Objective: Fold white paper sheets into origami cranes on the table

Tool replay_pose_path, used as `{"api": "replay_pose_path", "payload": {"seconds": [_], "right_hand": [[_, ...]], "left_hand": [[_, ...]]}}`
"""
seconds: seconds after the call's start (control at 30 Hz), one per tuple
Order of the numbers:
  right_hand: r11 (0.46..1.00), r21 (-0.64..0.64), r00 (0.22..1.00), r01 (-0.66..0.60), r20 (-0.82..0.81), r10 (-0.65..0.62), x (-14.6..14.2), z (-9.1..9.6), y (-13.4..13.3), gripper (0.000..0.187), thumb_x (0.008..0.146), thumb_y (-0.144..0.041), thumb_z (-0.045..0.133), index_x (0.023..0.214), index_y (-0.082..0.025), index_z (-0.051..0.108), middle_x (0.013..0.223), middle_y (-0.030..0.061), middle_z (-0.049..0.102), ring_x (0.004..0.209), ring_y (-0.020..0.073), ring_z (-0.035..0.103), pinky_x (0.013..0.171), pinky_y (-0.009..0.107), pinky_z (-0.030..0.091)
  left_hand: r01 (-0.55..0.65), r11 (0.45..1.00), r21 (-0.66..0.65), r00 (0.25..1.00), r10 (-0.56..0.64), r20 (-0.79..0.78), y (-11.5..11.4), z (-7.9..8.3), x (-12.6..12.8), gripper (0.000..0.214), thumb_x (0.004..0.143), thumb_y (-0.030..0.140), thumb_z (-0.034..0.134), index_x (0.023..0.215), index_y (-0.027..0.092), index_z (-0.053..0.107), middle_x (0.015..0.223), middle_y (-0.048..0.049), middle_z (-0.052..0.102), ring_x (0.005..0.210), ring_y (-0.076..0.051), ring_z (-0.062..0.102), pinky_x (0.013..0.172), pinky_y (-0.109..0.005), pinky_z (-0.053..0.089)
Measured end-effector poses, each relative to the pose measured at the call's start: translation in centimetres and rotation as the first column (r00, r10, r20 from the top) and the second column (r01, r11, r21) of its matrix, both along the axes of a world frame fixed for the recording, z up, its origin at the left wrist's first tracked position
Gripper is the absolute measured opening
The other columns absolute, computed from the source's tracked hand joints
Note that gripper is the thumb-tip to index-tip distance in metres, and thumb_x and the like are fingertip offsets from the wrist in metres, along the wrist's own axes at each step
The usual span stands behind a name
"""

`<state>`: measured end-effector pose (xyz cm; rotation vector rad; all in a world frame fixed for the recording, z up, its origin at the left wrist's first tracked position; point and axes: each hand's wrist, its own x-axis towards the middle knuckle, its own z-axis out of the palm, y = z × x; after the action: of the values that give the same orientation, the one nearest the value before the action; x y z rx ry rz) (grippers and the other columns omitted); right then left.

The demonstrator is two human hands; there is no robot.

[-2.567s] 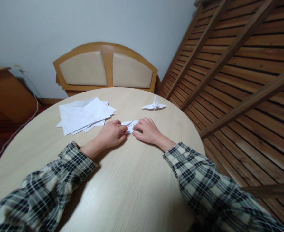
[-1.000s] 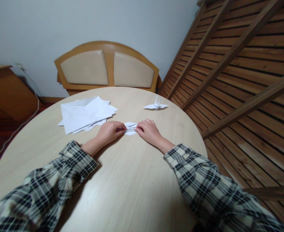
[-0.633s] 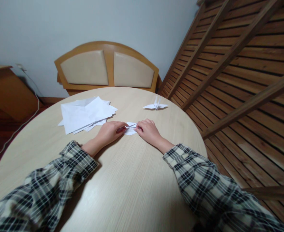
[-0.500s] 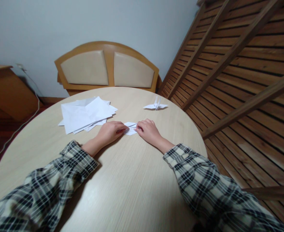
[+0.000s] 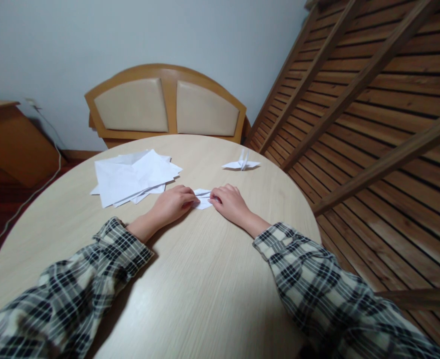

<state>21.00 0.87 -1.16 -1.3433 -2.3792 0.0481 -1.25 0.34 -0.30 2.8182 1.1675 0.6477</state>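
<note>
Small white folded paper piece point(image 5: 202, 199) is seen in the head view lying flat on the round light wooden table point(image 5: 205, 279), toward its far side, between the two hands. Its left end is pinched by the curled fingers of the left hand point(image 5: 173, 203), and its right end is gripped in the same way by the closed fingertips of the right hand point(image 5: 230, 202). The piece is already folded to a narrow, pointed form, but no wings or neck are raised on it, so the folding is judged to be about half done. One finished white paper crane point(image 5: 241, 162) stands farther back to the right, well apart. A loose stack of white unfolded paper sheets point(image 5: 130, 177) lies just beside the left hand, untouched. A wooden chair with a beige padded back point(image 5: 165, 104) is placed behind the table.
</note>
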Motion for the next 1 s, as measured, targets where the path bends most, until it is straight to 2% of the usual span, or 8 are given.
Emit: {"api": "replay_pose_path", "payload": {"seconds": [0.17,0.27,0.5,0.83,1.0], "right_hand": [[1.000,-0.006,1.000,-0.003,-0.010,0.003,0.01,-0.01,0.01,0.008,0.092,-0.028,0.059,0.091,-0.022,0.064,0.089,0.0024,0.068,0.089,0.0204,0.051,0.079,0.033,0.030],[1.000,-0.008,1.000,-0.002,-0.003,0.002,0.01,0.00,0.03,0.008,0.092,-0.028,0.060,0.091,-0.022,0.064,0.090,0.0025,0.068,0.089,0.0204,0.051,0.078,0.033,0.031],[1.000,-0.015,1.000,-0.009,-0.005,0.009,0.02,0.09,0.00,0.008,0.092,-0.027,0.059,0.091,-0.021,0.064,0.090,0.0028,0.068,0.089,0.0205,0.051,0.078,0.033,0.031],[1.000,-0.008,1.000,-0.019,-0.006,0.019,0.13,-0.11,0.09,0.010,0.093,-0.028,0.057,0.091,-0.021,0.064,0.087,0.0032,0.066,0.088,0.0207,0.051,0.079,0.033,0.032],[0.997,0.072,1.000,0.004,-0.020,-0.002,0.11,-0.20,-0.05,0.013,0.093,-0.025,0.054,0.095,-0.021,0.066,0.099,0.0064,0.061,0.098,0.0219,0.050,0.084,0.034,0.034]], "left_hand": [[-0.004,0.997,0.080,1.000,0.004,-0.006,0.04,-0.14,0.03,0.021,0.087,0.010,0.056,0.094,0.018,0.073,0.102,-0.0104,0.068,0.093,-0.023,0.058,0.080,-0.036,0.048],[0.018,0.996,0.084,1.000,-0.017,-0.008,0.14,-0.13,0.05,0.021,0.086,0.009,0.055,0.095,0.018,0.072,0.108,-0.0107,0.068,0.097,-0.024,0.057,0.084,-0.038,0.047],[0.061,0.998,0.025,0.998,-0.061,0.008,0.20,-0.13,0.15,0.023,0.087,0.007,0.053,0.098,0.017,0.071,0.091,-0.0065,0.074,0.084,-0.021,0.059,0.081,-0.035,0.047],[0.070,0.998,0.002,0.997,-0.070,0.026,0.18,-0.05,0.08,0.021,0.088,0.011,0.054,0.097,0.018,0.071,0.091,-0.0068,0.073,0.085,-0.021,0.060,0.082,-0.036,0.047],[0.086,0.996,-0.002,0.996,-0.086,0.035,0.18,-0.20,0.13,0.018,0.088,0.013,0.054,0.098,0.017,0.069,0.092,-0.0074,0.071,0.088,-0.022,0.059,0.086,-0.038,0.047]]}}
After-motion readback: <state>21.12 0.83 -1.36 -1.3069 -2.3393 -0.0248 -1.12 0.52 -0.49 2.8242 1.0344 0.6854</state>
